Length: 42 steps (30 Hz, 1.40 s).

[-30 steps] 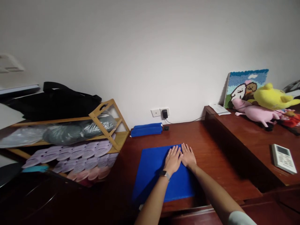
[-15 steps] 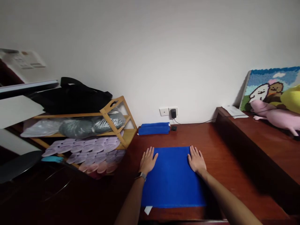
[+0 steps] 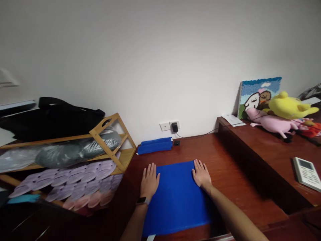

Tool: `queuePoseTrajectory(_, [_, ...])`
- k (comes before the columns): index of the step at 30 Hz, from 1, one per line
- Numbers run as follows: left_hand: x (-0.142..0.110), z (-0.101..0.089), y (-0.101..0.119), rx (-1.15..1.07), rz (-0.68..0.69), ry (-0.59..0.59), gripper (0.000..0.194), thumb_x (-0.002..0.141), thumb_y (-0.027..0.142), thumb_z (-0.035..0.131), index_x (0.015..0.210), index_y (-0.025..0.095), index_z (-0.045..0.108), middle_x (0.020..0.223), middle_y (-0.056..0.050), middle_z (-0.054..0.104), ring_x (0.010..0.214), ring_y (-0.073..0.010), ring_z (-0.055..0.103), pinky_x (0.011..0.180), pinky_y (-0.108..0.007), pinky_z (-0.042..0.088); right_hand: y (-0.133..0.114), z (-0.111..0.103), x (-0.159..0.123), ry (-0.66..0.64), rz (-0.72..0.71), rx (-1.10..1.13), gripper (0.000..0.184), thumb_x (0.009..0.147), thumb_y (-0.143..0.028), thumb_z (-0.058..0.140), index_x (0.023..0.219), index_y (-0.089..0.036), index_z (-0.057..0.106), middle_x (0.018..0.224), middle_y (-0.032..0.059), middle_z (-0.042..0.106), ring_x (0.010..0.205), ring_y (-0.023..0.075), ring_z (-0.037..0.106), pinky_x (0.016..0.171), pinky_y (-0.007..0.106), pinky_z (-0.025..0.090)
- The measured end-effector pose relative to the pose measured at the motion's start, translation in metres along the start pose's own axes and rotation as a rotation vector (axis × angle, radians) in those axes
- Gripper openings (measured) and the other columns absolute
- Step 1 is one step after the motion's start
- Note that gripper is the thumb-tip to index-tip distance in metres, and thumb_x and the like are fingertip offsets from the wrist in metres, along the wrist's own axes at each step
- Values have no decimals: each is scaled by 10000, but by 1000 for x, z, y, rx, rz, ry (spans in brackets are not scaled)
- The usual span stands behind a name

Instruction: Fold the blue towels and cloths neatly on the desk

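A blue cloth (image 3: pixel 178 197) lies spread flat on the reddish-brown wooden table, with a white tag at its near left corner. My left hand (image 3: pixel 149 180) rests palm down at the cloth's far left corner, fingers stretched out and pointing to the wall; a watch is on that wrist. At the far right corner, my right hand (image 3: pixel 201 173) lies flat in the same way, partly over the cloth's edge. Neither hand grasps anything. Behind the cloth, close to the wall, sit blue rolled cloths (image 3: pixel 155 146) side by side.
On the left stands a wooden rack (image 3: pixel 120 144) with slippers (image 3: pixel 82 177), plastic-wrapped bundles and a black bag (image 3: pixel 57 115). A plug (image 3: pixel 175 127) with a black cable sits in the wall socket. The raised surface at right holds plush toys (image 3: pixel 286 107), a picture and a calculator-like device (image 3: pixel 307 172).
My view has swung to the right, bringing the calculator-like device into sight. Both hands stay flat at the far corners of the cloth, which lies as before.
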<state>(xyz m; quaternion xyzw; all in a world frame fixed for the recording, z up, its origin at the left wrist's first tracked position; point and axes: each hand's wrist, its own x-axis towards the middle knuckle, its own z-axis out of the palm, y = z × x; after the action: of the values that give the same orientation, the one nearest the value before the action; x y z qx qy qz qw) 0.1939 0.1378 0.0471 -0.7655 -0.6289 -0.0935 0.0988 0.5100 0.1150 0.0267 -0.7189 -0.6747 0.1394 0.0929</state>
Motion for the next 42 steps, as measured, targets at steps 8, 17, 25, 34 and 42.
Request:
queuePoseTrajectory(8, [3,-5,171,-256,265,-56,636,1068,481,193,1581,171,407,1651,-96,396,1551,-231,318,1287,-456,253,3,-2,-2,-18,-34,-4,678,1043,-409,160,1659,-127,150,1731,28,123,1602,199,55,1281,384,0])
queuePoseTrajectory(17, [-8,28,62,-166,4,-144,723,1045,590,190,1605,162,350,1670,-133,331,1559,-267,290,1273,-502,247,1,5,0,4,-12,-19,688,1044,-436,130,1659,-127,153,1727,19,147,1600,195,83,1287,400,17])
queuePoseTrajectory(25, [-71,26,-38,-10,-218,-22,691,1030,498,216,1559,111,435,1622,-146,425,1529,-280,362,1253,-505,282,-1,-1,-5,-2,-5,-49,697,1039,-435,139,1659,-116,150,1728,29,150,1598,199,102,1286,400,32])
queuePoseTrajectory(34, [-150,11,-55,-22,-327,141,594,1010,331,286,1522,119,500,1567,-133,517,1511,-284,397,1257,-507,295,5,10,-3,27,-7,-107,692,1048,-450,140,1660,-128,156,1728,34,176,1594,198,116,1278,391,54])
queuePoseTrajectory(42, [-138,-4,-43,-172,-320,94,567,1019,347,292,1440,111,589,1529,-142,558,1464,-265,472,1242,-478,338,-11,-11,-18,-12,33,-177,667,1052,-394,158,1659,-118,154,1734,48,135,1595,235,116,1277,424,67])
